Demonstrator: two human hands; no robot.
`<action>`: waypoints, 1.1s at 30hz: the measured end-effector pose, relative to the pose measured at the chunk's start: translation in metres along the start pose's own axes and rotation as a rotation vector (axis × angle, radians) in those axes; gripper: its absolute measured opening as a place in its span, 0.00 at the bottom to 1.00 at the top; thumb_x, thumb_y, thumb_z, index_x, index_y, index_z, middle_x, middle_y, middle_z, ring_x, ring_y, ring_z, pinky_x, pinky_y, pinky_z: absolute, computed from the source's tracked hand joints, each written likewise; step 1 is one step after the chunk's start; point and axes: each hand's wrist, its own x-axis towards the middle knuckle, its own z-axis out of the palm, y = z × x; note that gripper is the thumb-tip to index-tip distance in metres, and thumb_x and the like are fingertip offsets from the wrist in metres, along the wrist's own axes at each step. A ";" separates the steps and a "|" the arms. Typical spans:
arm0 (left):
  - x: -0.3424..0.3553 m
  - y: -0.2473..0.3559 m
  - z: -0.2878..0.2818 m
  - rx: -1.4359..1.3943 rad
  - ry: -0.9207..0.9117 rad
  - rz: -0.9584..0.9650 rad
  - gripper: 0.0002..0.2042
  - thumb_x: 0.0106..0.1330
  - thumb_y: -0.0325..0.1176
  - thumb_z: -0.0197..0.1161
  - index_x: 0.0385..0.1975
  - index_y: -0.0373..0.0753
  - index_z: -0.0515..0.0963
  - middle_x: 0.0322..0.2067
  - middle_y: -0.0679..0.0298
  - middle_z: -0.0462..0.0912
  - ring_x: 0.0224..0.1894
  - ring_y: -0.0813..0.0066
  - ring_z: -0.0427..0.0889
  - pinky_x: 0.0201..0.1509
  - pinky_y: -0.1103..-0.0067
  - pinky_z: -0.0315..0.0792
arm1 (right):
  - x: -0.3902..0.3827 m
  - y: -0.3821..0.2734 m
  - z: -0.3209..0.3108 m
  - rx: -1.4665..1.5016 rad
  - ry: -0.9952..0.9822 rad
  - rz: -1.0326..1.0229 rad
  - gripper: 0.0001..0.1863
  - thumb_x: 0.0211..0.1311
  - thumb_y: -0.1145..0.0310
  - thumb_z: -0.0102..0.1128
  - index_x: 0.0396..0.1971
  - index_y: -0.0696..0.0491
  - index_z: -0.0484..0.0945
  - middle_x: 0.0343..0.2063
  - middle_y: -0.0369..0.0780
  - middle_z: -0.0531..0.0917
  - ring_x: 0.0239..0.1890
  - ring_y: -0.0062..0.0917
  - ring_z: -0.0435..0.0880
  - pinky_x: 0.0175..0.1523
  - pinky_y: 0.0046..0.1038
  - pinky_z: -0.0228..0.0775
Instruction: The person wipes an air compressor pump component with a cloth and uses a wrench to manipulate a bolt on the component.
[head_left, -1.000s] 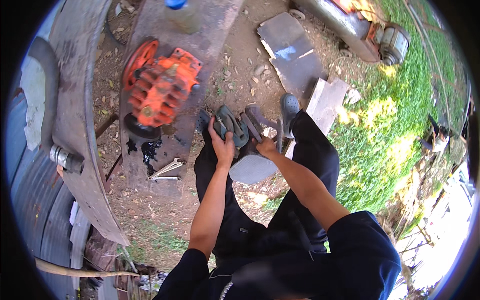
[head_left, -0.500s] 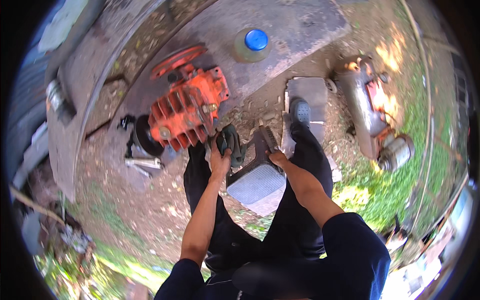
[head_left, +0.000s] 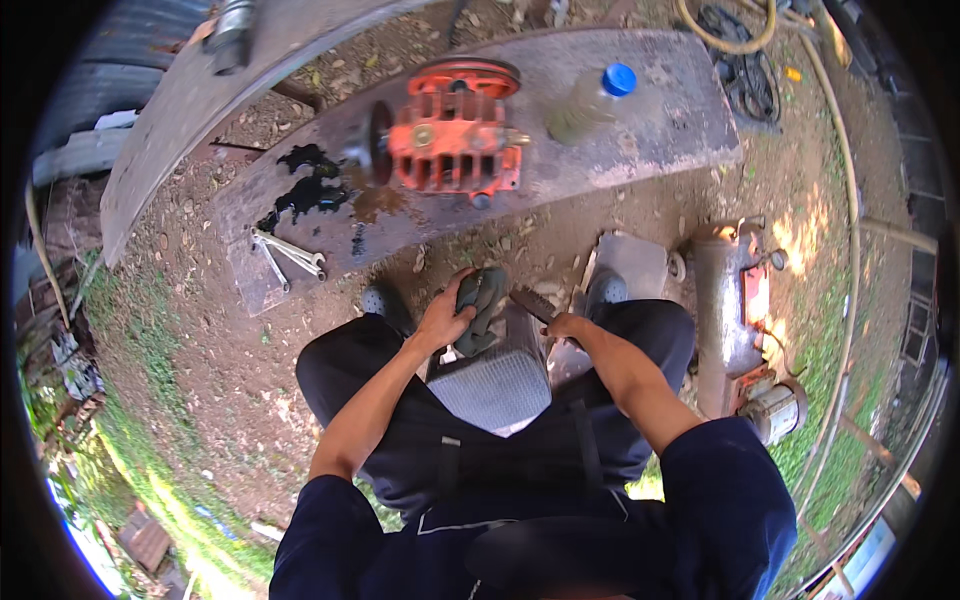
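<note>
My left hand (head_left: 444, 320) is closed round a crumpled dark green rag (head_left: 484, 305), held between my knees. In my right hand (head_left: 568, 328) is the handle of a narrow brush (head_left: 532, 302), pointing up and left close to the rag. Its bristles are hard to make out now. Just below both hands lies a grey seat (head_left: 490, 390) with a woven-looking surface, between my thighs. Beyond them, a red finned compressor pump (head_left: 455, 145) with wheels on it rests on a weathered bench (head_left: 640, 150); neither hand touches it.
A blue-capped bottle (head_left: 585, 108) of cloudy liquid stands right of the pump. Wrenches (head_left: 290, 257) and a black oily spill (head_left: 310, 185) are at the bench's left. A rusty tank with a motor (head_left: 725, 320) lies at right; a hose (head_left: 735, 45) curls at far right.
The view has shifted, so the bench and pump appear farther up. My knees have spread and bent more. Both hands keep hold of the rag and brush.
</note>
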 end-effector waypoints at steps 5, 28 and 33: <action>0.017 0.013 -0.031 0.232 -0.076 0.208 0.34 0.55 0.26 0.58 0.65 0.46 0.57 0.37 0.44 0.79 0.42 0.45 0.79 0.47 0.62 0.70 | 0.036 -0.012 -0.080 -0.524 0.068 -0.151 0.36 0.57 0.33 0.52 0.44 0.56 0.80 0.37 0.43 0.84 0.37 0.39 0.82 0.46 0.40 0.74; -0.041 0.029 -0.047 0.134 0.504 0.542 0.33 0.54 0.30 0.57 0.64 0.48 0.57 0.31 0.41 0.79 0.33 0.43 0.80 0.40 0.61 0.72 | -0.161 -0.093 -0.104 -0.606 0.771 -0.167 0.14 0.51 0.61 0.58 0.22 0.59 0.81 0.23 0.44 0.84 0.29 0.36 0.85 0.35 0.38 0.77; -0.055 0.032 -0.053 -0.048 0.627 0.594 0.33 0.51 0.23 0.57 0.63 0.42 0.61 0.54 0.51 0.73 0.58 0.58 0.72 0.62 0.72 0.64 | -0.255 -0.060 -0.115 -0.329 0.852 -0.286 0.24 0.53 0.48 0.65 0.24 0.59 0.81 0.21 0.44 0.81 0.26 0.35 0.82 0.31 0.39 0.73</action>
